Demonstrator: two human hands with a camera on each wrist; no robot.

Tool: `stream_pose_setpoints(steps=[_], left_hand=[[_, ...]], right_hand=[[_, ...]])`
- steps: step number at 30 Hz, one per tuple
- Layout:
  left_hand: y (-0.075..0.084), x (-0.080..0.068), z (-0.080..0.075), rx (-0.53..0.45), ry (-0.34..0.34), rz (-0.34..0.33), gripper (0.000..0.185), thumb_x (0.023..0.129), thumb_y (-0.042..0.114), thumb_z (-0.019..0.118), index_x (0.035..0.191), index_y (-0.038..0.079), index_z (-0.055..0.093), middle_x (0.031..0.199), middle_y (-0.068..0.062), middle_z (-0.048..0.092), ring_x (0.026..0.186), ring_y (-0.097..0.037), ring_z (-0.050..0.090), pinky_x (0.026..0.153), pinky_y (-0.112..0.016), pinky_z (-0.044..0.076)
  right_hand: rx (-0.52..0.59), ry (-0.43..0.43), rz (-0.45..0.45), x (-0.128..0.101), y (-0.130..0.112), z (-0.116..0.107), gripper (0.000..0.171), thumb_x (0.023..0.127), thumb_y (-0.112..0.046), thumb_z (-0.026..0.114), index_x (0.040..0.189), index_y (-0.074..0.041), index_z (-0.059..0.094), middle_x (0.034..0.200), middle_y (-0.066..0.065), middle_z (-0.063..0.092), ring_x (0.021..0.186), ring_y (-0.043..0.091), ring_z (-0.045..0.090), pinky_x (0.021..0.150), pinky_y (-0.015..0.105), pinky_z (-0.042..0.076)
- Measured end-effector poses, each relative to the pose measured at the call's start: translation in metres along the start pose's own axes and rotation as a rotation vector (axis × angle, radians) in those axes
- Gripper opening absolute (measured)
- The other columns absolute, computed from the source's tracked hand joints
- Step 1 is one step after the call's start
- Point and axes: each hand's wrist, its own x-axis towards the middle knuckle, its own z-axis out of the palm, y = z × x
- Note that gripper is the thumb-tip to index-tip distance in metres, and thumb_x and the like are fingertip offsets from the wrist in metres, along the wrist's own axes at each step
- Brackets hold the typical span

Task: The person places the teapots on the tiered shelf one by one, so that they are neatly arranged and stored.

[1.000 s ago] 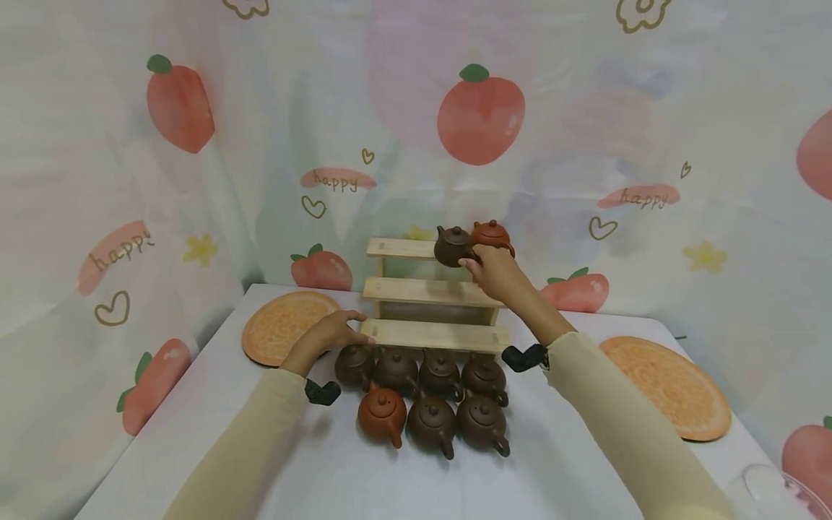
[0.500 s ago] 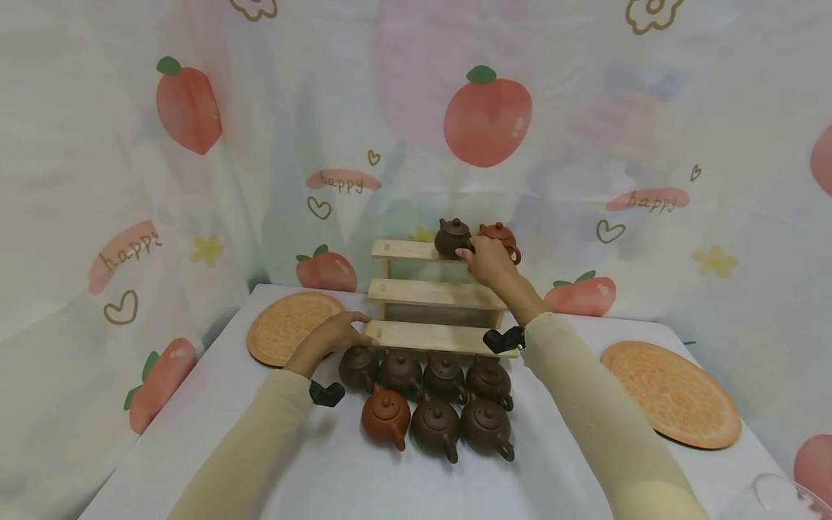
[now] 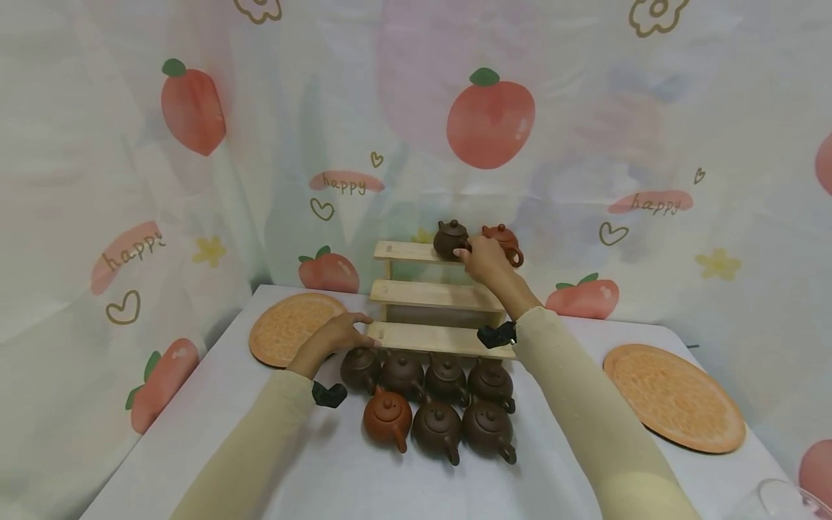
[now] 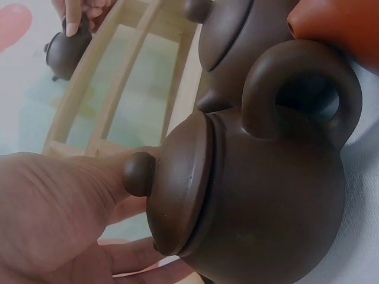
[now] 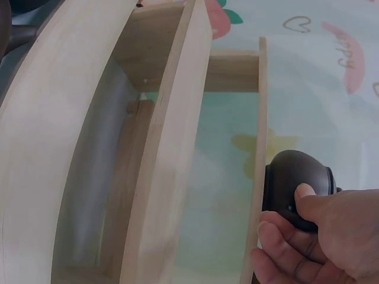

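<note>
On the top tier of a three-tier wooden stand (image 3: 437, 295) sits a dark brown teapot (image 3: 450, 238). My right hand (image 3: 487, 261) pinches this teapot's handle between thumb and fingers; the right wrist view shows its rounded body (image 5: 293, 171) at the top board's edge. A reddish teapot (image 3: 502, 233) stands just to the right on the same tier, partly behind that hand. At the left end of the lowest tier, my left hand (image 3: 333, 336) holds the board. In the left wrist view a dark teapot (image 4: 266, 195) on the table covers part of the left fingers.
Two rows of teapots stand in front of the stand, mostly dark brown (image 3: 437, 427), with one reddish teapot (image 3: 388, 415). Round orange-patterned mats lie at left (image 3: 286, 325) and right (image 3: 676, 397). A clear container (image 3: 773, 502) is at the lower right corner. Patterned cloth hangs behind.
The right hand has lowered the dark teapot from in front of the top tier back onto it, left of the reddish teapot. The left hand stays at the stand's lower end.
</note>
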Motion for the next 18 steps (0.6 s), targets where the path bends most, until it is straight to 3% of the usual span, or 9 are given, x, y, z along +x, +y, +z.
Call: stream_pose_setpoints(steps=[7,10,14,18], left_hand=[[0.0004,0.0002,0.0004,-0.007,0.002,0.0,0.066,0.093,0.038,0.083,0.148,0.009,0.06,0.147,-0.024,0.06,0.131,-0.039,0.06,0.107,-0.052,0.048],[0.001,0.0,-0.0002,-0.007,-0.001,0.002,0.067,0.093,0.039,0.082,0.148,0.009,0.06,0.151,-0.024,0.056,0.134,-0.041,0.057,0.109,-0.053,0.047],[0.0009,0.0001,-0.0001,0.0,-0.005,-0.001,0.067,0.093,0.04,0.081,0.149,0.009,0.059,0.154,-0.024,0.054,0.137,-0.042,0.055,0.11,-0.054,0.046],[0.0009,-0.0003,0.0002,0.003,-0.008,-0.009,0.068,0.093,0.04,0.082,0.149,0.009,0.059,0.154,-0.023,0.053,0.138,-0.042,0.054,0.111,-0.054,0.046]], right_hand=[[0.015,0.015,-0.009,0.0001,0.0021,-0.0003,0.037,0.112,-0.029,0.054,0.117,0.005,0.066,0.09,0.019,0.073,0.078,0.031,0.068,0.067,0.038,0.049],[0.019,0.02,0.001,-0.0004,0.0014,-0.0012,0.039,0.112,-0.03,0.055,0.123,0.006,0.066,0.091,0.02,0.074,0.077,0.031,0.069,0.066,0.037,0.049],[0.024,0.023,0.012,-0.0014,0.001,-0.0008,0.049,0.112,-0.031,0.056,0.141,0.009,0.058,0.095,0.021,0.077,0.083,0.033,0.072,0.074,0.041,0.055],[0.032,0.014,0.009,-0.0041,0.0018,-0.0007,0.051,0.111,-0.031,0.057,0.144,0.009,0.056,0.099,0.022,0.077,0.09,0.036,0.074,0.083,0.047,0.057]])
